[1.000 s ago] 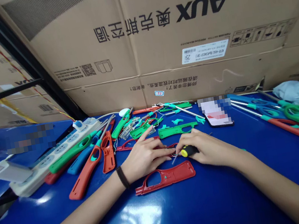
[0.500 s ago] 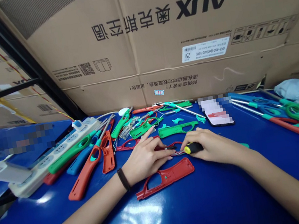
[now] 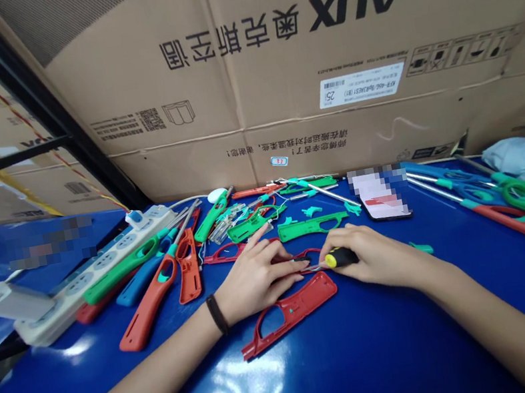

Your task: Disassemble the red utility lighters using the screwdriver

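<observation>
My left hand (image 3: 256, 277) pinches a small red plastic lighter part (image 3: 304, 259) with a thin metal piece at its tip. My right hand (image 3: 375, 259) is shut on a screwdriver with a yellow and black handle (image 3: 340, 256), whose shaft reaches the red part. The fingers partly hide the small work point. Just below my hands lies an open red plastic lighter shell (image 3: 289, 319), not touching them. A green lighter shell (image 3: 311, 226) lies just beyond them.
Several assembled lighters and loose red, green and blue parts (image 3: 154, 273) cover the blue table (image 3: 394, 342). A white power strip (image 3: 98, 273) lies at left, a phone (image 3: 382, 199) stands beyond my right hand, and large cardboard boxes (image 3: 298, 82) form the back.
The screwdriver and my right hand have shifted slightly right. The red shell below my hands has turned a little, and the view has tilted slightly.
</observation>
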`<state>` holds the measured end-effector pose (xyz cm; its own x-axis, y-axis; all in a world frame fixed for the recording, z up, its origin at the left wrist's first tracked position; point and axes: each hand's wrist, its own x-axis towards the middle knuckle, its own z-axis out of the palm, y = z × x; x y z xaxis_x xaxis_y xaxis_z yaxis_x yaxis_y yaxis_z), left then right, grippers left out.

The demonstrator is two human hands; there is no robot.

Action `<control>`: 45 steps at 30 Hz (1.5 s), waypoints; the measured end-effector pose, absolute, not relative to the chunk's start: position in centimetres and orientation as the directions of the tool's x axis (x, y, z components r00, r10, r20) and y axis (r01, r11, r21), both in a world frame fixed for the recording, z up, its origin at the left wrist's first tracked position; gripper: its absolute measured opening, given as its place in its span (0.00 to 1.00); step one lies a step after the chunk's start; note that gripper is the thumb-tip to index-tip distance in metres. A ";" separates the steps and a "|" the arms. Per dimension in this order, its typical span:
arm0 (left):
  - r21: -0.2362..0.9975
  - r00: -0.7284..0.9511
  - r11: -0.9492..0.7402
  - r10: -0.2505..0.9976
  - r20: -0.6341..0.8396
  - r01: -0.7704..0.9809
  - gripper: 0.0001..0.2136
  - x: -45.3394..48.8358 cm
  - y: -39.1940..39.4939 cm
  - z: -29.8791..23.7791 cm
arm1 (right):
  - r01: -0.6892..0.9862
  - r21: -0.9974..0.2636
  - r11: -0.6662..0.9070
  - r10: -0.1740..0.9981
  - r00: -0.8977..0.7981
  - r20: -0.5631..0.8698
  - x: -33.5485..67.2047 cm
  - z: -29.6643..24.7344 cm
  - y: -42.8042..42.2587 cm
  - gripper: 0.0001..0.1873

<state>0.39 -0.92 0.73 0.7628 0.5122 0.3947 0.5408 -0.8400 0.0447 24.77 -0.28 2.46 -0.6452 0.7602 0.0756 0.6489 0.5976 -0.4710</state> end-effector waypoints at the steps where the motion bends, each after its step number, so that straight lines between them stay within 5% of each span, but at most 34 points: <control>1: 0.044 0.763 -0.840 0.512 0.395 0.541 0.12 0.4 -0.9 0.7 | 0.635 -0.482 0.604 0.751 -0.656 0.077 24.8 2.5 -0.3 0.07; 19: 0.053 0.759 -0.840 0.513 0.401 0.540 0.11 0.4 -0.9 0.8 | 0.629 -0.495 0.599 0.757 -0.646 0.096 25.4 2.2 0.2 0.11; 28: 0.059 0.753 -0.832 0.528 0.392 0.552 0.11 0.4 -0.9 0.8 | 0.636 -0.494 0.593 0.754 -0.654 0.064 25.5 2.3 0.1 0.05; 45: 0.000 0.765 -0.821 0.532 0.363 0.570 0.11 0.7 -1.2 1.4 | 0.583 -0.514 0.629 0.719 -0.688 0.098 25.4 2.8 -0.1 0.16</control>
<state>0.68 -1.23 1.38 0.7653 0.5316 0.3628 0.5704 -0.8214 0.0004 25.43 -0.06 2.77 -0.6883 0.7187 0.0981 0.5834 0.6288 -0.5140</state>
